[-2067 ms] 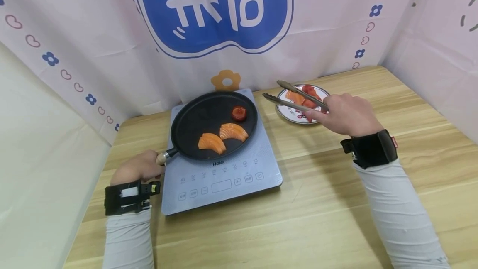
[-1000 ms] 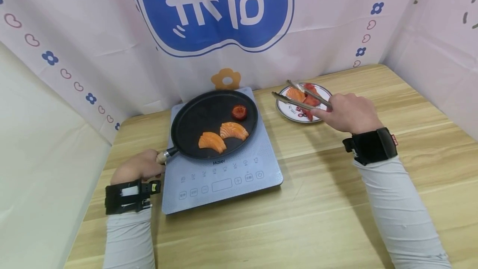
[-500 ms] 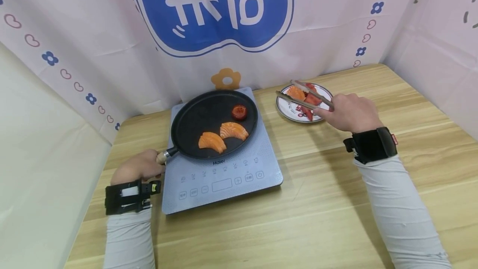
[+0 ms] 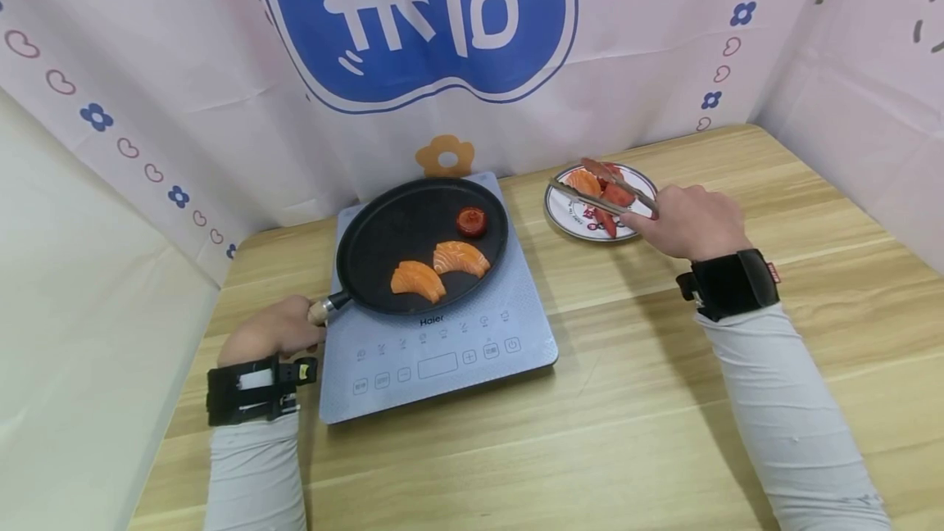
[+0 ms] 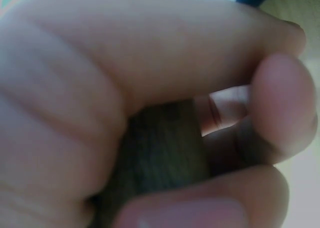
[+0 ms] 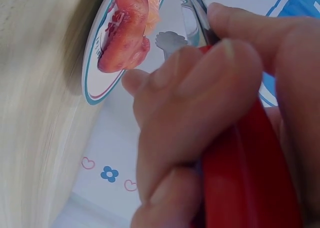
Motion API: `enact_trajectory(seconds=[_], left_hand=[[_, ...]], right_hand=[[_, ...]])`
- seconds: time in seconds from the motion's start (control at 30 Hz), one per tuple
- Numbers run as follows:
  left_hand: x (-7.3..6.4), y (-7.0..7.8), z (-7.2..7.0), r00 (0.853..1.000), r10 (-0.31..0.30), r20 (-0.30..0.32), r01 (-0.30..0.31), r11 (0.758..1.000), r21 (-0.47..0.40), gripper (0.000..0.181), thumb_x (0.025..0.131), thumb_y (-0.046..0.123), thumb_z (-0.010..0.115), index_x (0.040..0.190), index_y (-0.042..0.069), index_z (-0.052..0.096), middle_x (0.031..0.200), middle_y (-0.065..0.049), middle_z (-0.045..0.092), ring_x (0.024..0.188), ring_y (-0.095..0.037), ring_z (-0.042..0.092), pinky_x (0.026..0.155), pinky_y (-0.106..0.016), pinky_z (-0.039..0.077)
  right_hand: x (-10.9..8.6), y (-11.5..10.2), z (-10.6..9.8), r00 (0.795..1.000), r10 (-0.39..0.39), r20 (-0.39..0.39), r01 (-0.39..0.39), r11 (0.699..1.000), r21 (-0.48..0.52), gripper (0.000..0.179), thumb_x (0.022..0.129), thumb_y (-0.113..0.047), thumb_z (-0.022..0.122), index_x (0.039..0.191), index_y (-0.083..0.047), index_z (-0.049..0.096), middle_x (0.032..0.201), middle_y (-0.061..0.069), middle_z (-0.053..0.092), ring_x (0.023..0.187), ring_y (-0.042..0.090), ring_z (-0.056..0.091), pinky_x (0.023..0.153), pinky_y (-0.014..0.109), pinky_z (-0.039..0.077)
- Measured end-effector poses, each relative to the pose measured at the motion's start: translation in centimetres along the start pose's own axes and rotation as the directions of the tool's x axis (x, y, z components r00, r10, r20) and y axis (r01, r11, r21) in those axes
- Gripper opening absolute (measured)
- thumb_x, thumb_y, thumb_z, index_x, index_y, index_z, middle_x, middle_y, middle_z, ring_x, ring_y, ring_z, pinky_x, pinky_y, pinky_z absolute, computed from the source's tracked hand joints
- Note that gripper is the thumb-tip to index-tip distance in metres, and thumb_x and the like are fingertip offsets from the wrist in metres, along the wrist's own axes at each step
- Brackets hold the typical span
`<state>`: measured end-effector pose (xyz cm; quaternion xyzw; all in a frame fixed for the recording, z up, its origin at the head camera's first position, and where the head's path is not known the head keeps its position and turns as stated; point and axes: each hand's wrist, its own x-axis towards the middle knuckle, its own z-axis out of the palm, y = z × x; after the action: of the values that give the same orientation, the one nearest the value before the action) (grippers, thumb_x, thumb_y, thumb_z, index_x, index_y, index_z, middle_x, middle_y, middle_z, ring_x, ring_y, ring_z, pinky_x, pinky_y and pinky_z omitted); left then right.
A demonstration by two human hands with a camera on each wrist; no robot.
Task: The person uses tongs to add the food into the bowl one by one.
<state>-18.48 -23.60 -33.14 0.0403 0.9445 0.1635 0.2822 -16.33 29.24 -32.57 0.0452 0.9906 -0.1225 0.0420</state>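
Right hand (image 4: pixel 693 221) is clamped on the tongs (image 4: pixel 590 197); their parted tips have slid rightward over the plate (image 4: pixel 566 224), just right of upper centre, so work seems centred on its orange slice (image 4: pixel 583 181). Left hand (image 4: pixel 274 328) grips the pan handle (image 4: pixel 319 313), left of centre.

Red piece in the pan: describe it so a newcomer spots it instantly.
On the pale cooktop sits a black pan. Toward its right edge in the head view lies the red piece: small and round, unlike the two curved orange pieces nearby.
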Motion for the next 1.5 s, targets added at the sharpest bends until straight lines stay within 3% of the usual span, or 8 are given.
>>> enact_trajectory(seconds=[0.43,0.73,1.07,1.5], left_hand=[[-0.1,0.0,0.0,1.000,0.006,0.002,-0.006,1.000,-0.004,0.019,0.092,0.009,0.057,0.074,0.012,0.052,0.066,0.001,0.056,0.053,-0.010,0.047,0.052,-0.025,0.043],[-0.1,0.1,-0.1,1.000,0.007,0.003,-0.007,1.000,-0.006,0.019,0.093,0.009,0.057,0.075,0.011,0.053,0.066,0.000,0.056,0.053,-0.010,0.048,0.052,-0.025,0.043],[0.1,-0.1,0.1,1.000,0.008,-0.004,-0.008,1.000,0.000,0.017,0.092,0.010,0.058,0.075,0.010,0.054,0.067,0.000,0.057,0.054,-0.011,0.048,0.053,-0.026,0.044],[0.1,-0.1,0.1,1.000,-0.014,0.001,0.014,1.000,-0.010,0.013,0.092,0.011,0.058,0.080,0.007,0.059,0.070,-0.003,0.060,0.056,-0.012,0.050,0.054,-0.026,0.045]], right_hand=[[0.1,-0.1,0.4,1.000,0.031,0.006,-0.031,0.999,-0.021,0.061,0.102,-0.062,0.053,0.067,-0.011,0.051,0.062,0.002,0.041,0.063,0.026,0.051,0.058,0.036,0.032],[0.1,0.3,0.4,0.997,0.068,0.026,-0.069,0.997,0.025,0.063,0.101,-0.064,0.052,0.068,-0.011,0.052,0.061,0.002,0.042,0.060,0.024,0.048,0.056,0.034,0.031],[0.1,1.0,0.3,0.994,0.109,0.008,-0.109,0.993,0.048,0.064,0.100,-0.067,0.050,0.066,-0.012,0.050,0.066,0.006,0.048,0.064,0.027,0.053,0.055,0.037,0.036],[0.5,-0.4,1.1,0.996,0.083,0.034,-0.082,0.996,-0.046,0.064,0.101,-0.065,0.049,0.072,-0.009,0.058,0.066,0.006,0.048,0.068,0.030,0.057,0.060,0.040,0.038]])
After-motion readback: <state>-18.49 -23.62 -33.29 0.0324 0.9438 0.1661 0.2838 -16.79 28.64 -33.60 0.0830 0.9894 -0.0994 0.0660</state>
